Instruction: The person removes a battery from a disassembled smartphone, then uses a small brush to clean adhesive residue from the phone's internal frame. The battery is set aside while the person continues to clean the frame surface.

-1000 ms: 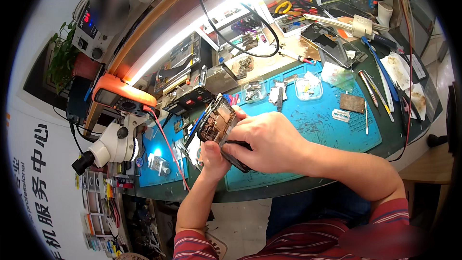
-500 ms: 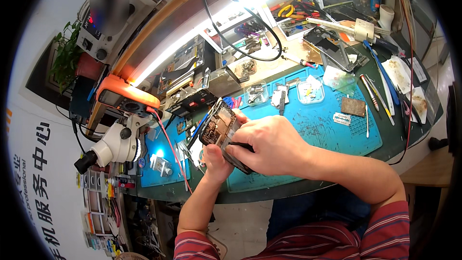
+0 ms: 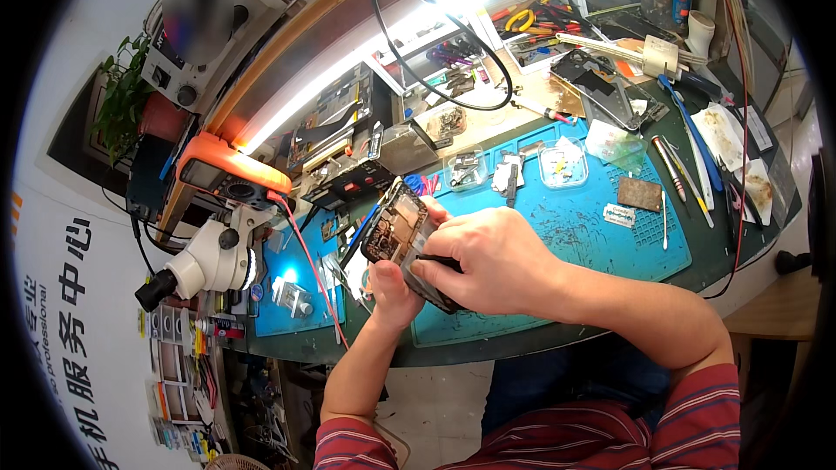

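Note:
An opened smartphone (image 3: pixel 402 224) with its inside exposed is tilted above the near edge of the blue work mat (image 3: pixel 557 257). My left hand (image 3: pixel 396 294) grips it from below and behind, thumb against the lower left edge and fingertips at the far right edge. My right hand (image 3: pixel 501 261) is closed over the phone's lower right part. Between its thumb and fingers runs a slim black tool (image 3: pixel 442 262), pointing toward the inside of the phone. The tool's exact kind does not show, and the right hand hides part of the phone.
Left of the phone stand a white microscope (image 3: pixel 209 257) and an orange multimeter (image 3: pixel 233 170). Small clear boxes (image 3: pixel 562 162) with parts, a razor blade (image 3: pixel 619 215) and a cotton swab (image 3: pixel 664 219) lie on the mat. Tweezers and brushes (image 3: pixel 692 135) lie far right. A black cable (image 3: pixel 509 91) hangs overhead.

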`<action>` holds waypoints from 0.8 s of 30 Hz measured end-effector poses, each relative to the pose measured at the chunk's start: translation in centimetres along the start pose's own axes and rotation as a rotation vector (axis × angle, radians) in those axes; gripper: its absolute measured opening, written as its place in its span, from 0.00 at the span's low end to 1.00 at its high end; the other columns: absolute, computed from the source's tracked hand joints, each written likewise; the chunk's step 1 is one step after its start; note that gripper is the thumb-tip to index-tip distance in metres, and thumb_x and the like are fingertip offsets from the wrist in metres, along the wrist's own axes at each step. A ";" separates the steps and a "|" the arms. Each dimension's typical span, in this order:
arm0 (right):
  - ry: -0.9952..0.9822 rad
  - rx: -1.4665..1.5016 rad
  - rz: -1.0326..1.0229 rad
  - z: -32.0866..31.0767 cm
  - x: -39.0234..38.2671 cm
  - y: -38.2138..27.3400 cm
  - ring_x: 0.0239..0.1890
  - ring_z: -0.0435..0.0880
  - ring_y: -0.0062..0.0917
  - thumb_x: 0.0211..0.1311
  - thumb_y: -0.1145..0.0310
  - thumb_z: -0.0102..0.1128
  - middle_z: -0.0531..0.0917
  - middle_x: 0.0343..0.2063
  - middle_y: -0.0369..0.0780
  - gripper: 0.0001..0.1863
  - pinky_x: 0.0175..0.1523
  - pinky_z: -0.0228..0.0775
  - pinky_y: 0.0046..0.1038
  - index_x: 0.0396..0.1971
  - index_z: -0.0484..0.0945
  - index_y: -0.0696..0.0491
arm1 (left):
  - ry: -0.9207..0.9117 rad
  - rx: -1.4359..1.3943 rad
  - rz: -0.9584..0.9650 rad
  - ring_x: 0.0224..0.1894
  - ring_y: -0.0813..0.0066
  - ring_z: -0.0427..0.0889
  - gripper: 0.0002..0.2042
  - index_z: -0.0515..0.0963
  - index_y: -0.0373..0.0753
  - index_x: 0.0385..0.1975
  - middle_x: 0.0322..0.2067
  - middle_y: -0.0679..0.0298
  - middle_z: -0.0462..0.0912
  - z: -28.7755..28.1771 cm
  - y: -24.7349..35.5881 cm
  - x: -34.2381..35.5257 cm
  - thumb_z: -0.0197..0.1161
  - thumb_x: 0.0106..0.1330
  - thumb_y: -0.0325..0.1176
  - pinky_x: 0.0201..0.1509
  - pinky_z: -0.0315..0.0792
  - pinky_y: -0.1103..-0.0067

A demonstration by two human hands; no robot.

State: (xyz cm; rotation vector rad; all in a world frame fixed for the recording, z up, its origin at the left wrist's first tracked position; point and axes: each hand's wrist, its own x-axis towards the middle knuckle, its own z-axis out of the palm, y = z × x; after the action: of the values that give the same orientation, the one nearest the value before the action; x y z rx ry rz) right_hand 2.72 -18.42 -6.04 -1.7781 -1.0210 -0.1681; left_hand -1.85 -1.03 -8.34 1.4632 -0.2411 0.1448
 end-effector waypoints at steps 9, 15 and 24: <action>-0.012 -0.018 -0.006 -0.1 0.0 0.0 0.28 0.86 0.39 0.59 0.62 0.67 0.84 0.22 0.44 0.10 0.33 0.77 0.38 0.26 0.85 0.54 | 0.002 -0.017 0.036 0.57 0.69 0.74 0.48 0.67 0.35 0.60 0.54 0.60 0.73 -0.2 -0.2 -0.2 0.57 0.58 0.78 0.62 0.69 0.70; -0.013 0.005 0.025 -0.6 0.7 0.8 0.28 0.85 0.40 0.60 0.60 0.68 0.84 0.23 0.45 0.13 0.33 0.76 0.37 0.28 0.85 0.56 | -0.016 -0.038 0.038 0.61 0.66 0.74 0.46 0.67 0.31 0.63 0.59 0.57 0.73 -0.3 -0.3 0.5 0.57 0.64 0.72 0.67 0.68 0.67; -0.127 0.185 0.245 -4.6 1.6 3.8 0.27 0.86 0.17 0.68 0.62 0.68 0.87 0.29 0.36 0.13 0.33 0.75 0.22 0.39 0.85 0.57 | 0.030 -0.212 -0.138 0.50 0.71 0.84 0.28 0.65 0.35 0.64 0.51 0.57 0.80 0.2 -1.1 1.3 0.49 0.78 0.53 0.51 0.80 0.75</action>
State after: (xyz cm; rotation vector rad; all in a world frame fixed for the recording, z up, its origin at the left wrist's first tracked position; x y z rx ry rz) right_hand 7.95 -21.73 -5.72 -1.7423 -0.8682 0.1883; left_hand -0.32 -1.39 -9.08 1.2613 -0.1268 0.0282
